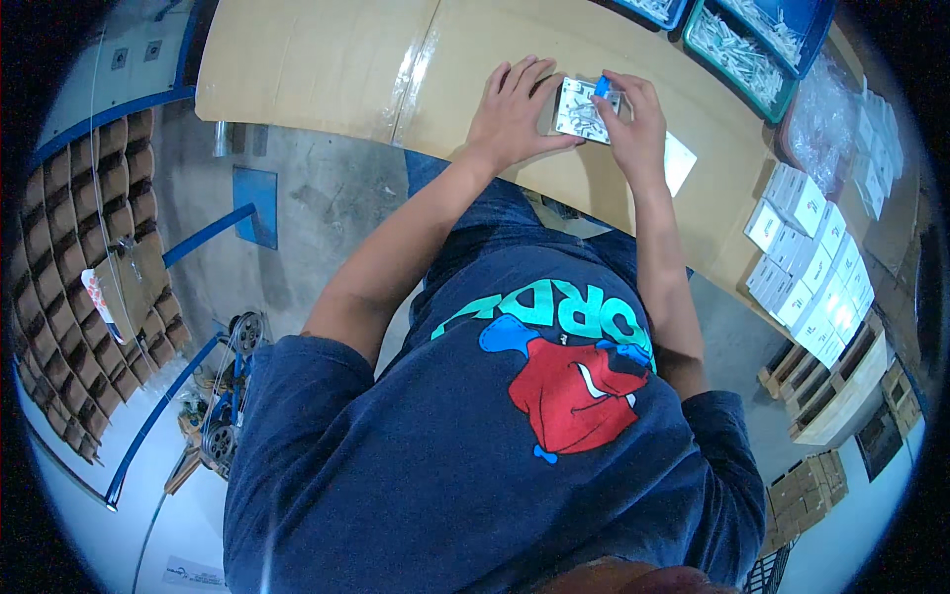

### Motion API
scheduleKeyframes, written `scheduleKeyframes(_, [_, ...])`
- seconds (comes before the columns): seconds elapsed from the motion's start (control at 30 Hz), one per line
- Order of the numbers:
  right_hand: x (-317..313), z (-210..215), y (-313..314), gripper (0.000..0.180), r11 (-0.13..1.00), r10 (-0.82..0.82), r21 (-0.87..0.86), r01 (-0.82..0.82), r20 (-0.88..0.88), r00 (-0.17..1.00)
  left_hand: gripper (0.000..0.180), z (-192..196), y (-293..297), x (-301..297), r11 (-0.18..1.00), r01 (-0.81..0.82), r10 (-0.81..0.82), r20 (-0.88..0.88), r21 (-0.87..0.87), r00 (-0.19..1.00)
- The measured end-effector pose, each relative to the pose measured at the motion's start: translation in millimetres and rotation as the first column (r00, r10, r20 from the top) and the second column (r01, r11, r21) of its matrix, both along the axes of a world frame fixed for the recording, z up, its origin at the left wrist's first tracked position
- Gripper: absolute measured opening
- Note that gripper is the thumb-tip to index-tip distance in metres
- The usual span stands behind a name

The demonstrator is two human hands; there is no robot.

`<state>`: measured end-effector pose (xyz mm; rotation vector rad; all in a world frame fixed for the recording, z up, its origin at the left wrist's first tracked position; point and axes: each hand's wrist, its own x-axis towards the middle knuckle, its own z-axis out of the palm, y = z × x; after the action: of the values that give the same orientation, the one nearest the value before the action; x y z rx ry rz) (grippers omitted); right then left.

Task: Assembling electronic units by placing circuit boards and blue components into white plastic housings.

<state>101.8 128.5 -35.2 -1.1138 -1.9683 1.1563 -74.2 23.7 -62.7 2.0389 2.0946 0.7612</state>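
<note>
On the brown tabletop in front of me lies a small, shallow white box [577, 117] with several small white and grey parts in it. My left hand [515, 117] rests at the box's left side with its fingers spread; its thumb reaches along the near edge. My right hand [639, 127] pinches a small blue piece [602, 87] between thumb and forefinger, over the box's right part. What kind of piece it is cannot be made out. A flat white card or panel [680, 164] lies partly under my right wrist.
A green bin [693, 28] and a blue bin [816, 38] of white slim parts stand at the far right. Clear plastic bags [823, 119] lie beside them. Stacked small white boxes [813, 262] sit right, near a wooden pallet [841, 386]. A pulley machine [233, 386] stands left.
</note>
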Motion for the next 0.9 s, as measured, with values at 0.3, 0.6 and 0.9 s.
scheduleKeyframes(0.3, [-12,-19,5,0.036,0.986,0.143,0.074,-0.15,0.097,0.985,0.09,2,1,0,1.0,-0.002,0.002,0.018,-0.003,1.0])
scheduleKeyframes(0.6, [-15,-26,6,0.037,0.981,0.145,0.112,-0.157,0.108,0.983,0.088,2,2,0,1.0,-0.002,0.002,0.016,0.016,1.0])
scheduleKeyframes(0.9, [-15,-27,6,0.038,0.974,0.136,0.159,-0.163,0.168,0.976,0.089,2,2,0,1.0,-0.004,0.004,0.006,-0.008,1.0])
